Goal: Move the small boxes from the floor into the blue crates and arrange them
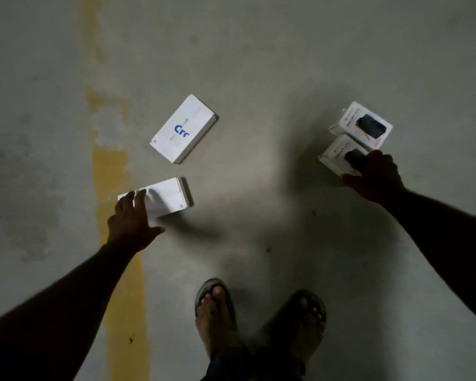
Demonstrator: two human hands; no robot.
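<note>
Several small white boxes lie on the concrete floor. My left hand (131, 218) reaches down onto a plain white box (165, 198), fingers spread over its left end and thumb out to the side. Beyond it lies a white box with blue lettering (183, 129), untouched. At the right, my right hand (374, 174) grips the near box with a dark picture (338, 156), fingers curled over its near edge. A second box of the same kind (364, 123) sits just behind it. No blue crate is in view.
A worn yellow painted line (113, 188) runs up the floor under my left arm. My two sandalled feet (259, 317) stand at the bottom centre. Bare grey concrete (259, 64) stretches beyond the boxes.
</note>
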